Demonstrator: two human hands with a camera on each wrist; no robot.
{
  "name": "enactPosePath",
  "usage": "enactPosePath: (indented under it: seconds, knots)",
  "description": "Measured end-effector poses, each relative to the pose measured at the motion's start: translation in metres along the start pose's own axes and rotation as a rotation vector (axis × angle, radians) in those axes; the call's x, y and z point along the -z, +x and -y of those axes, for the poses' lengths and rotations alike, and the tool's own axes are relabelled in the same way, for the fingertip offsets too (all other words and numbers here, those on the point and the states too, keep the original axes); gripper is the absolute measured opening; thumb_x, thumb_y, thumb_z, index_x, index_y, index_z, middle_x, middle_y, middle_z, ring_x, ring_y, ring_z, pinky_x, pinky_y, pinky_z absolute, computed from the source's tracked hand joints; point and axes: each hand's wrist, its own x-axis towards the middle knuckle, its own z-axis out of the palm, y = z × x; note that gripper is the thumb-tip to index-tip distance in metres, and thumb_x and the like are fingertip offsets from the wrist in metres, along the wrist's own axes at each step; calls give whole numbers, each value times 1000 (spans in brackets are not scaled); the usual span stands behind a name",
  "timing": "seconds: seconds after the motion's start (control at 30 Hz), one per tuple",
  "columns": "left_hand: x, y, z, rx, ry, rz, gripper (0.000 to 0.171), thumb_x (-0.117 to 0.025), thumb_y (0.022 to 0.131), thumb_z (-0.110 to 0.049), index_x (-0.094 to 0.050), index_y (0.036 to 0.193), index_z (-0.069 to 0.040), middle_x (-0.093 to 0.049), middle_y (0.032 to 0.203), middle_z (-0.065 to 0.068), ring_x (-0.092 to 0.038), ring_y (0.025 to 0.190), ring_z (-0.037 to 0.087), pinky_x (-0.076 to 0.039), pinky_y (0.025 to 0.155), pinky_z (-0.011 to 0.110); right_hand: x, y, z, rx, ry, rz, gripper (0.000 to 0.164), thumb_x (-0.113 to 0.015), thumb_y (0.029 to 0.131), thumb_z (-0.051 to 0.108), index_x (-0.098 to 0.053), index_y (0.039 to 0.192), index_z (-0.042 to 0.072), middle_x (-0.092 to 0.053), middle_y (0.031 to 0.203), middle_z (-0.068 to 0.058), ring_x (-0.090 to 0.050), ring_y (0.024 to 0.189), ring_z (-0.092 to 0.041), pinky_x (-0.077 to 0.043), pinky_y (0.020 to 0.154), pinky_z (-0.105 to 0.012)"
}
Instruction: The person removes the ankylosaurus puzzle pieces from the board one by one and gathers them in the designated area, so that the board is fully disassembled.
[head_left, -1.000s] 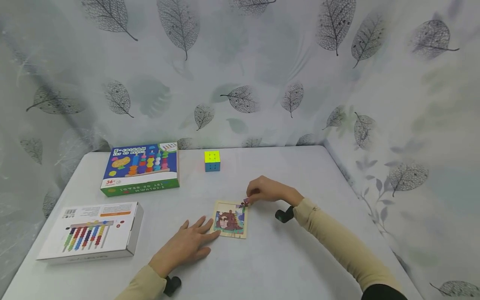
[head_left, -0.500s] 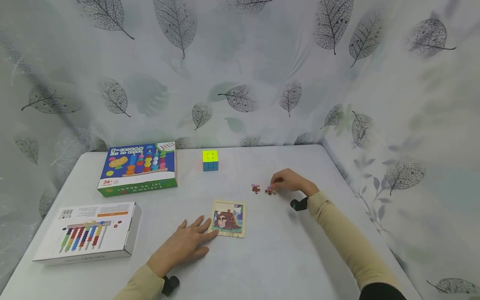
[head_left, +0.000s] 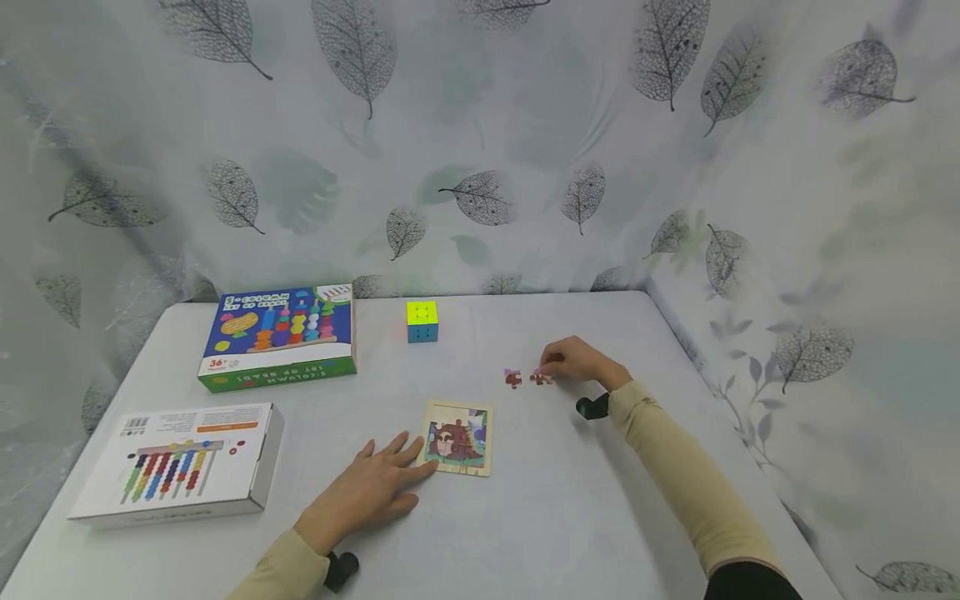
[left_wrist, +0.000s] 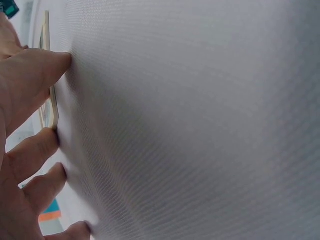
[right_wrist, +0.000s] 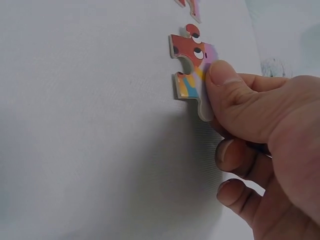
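My left hand [head_left: 367, 493] lies with spread, straight fingers on the table, fingertips at the left edge of a small wooden jigsaw board [head_left: 483, 468]. A brown figure shows among the fitted pieces on the board. Beyond the board to the right, my right hand [head_left: 581, 362] pinches a jigsaw piece [right_wrist: 189, 52] between thumb and forefinger, close over the tabletop. That piece is red, purple and yellow, with two printed eyes. Its right edge is hidden under the thumb. A second, reddish-brown jigsaw piece [head_left: 513, 379] lies just left of it.
A yellow-topped puzzle cube [head_left: 422, 322] stands at the back of the white table [head_left: 555, 525]. At the left are a blue and green bead-game box [head_left: 279, 337] and a white box [head_left: 180, 462] with an abacus picture. A leaf-print curtain [head_left: 480, 125] hangs behind.
My right hand has moved from the board's upper right corner, where it held a piece, to the right and farther back. Both loose pieces now show. My left hand has stayed in place.
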Motion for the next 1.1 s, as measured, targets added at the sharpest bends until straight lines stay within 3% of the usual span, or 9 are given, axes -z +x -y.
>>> enactPosePath:
  seconds: [1.1]
  knots:
    - [-2, -1, 2, -3, -1, -10, 49, -70, 93, -31, -59, 141, -27, -49, 155, 10, -41, 148, 40, -35, 111, 72, -6, 4, 13, -50, -16, -20, 10, -70, 94, 17, -68, 98, 8, -70, 92, -4, -55, 83, -14, -48, 76, -28]
